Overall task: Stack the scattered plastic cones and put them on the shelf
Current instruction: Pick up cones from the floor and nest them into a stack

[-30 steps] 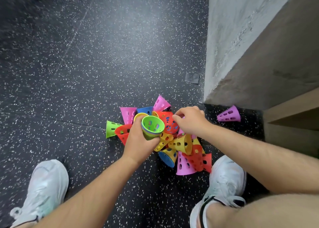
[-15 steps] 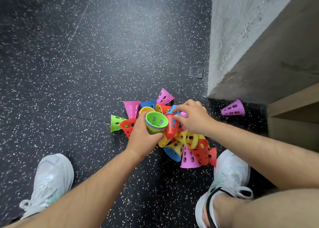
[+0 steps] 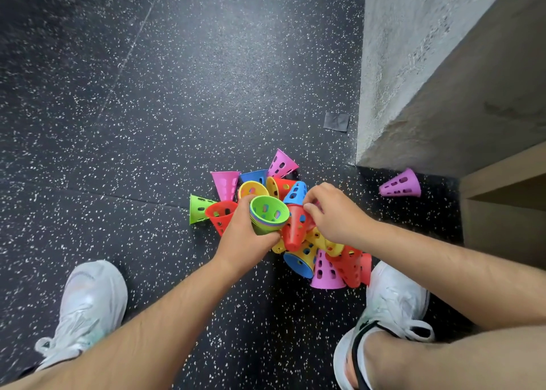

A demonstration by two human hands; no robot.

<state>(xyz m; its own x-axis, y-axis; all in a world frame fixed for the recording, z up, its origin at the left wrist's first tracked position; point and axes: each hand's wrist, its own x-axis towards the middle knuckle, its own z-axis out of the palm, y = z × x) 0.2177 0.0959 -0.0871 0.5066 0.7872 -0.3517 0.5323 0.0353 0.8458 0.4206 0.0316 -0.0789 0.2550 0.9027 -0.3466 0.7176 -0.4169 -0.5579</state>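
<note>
A heap of small perforated plastic cones (image 3: 322, 256) in pink, red, yellow, blue and green lies on the dark speckled floor between my feet. My left hand (image 3: 245, 236) grips a nested stack of cones (image 3: 269, 214), mouth up, with a green one on top. My right hand (image 3: 334, 215) pinches the rim of a red cone (image 3: 295, 230), which points tip down right beside the stack. One purple cone (image 3: 401, 184) lies alone on its side to the right, near the wooden shelf (image 3: 502, 179).
A grey concrete wall (image 3: 413, 64) rises at the right with its corner just behind the heap. My white shoes (image 3: 85, 304) (image 3: 393, 310) flank the heap. A small grey patch (image 3: 336, 121) is stuck to the floor near the wall.
My right hand has lifted a red cone out of the heap and brought it beside the stack. The left hand keeps holding the stack in about the same place.
</note>
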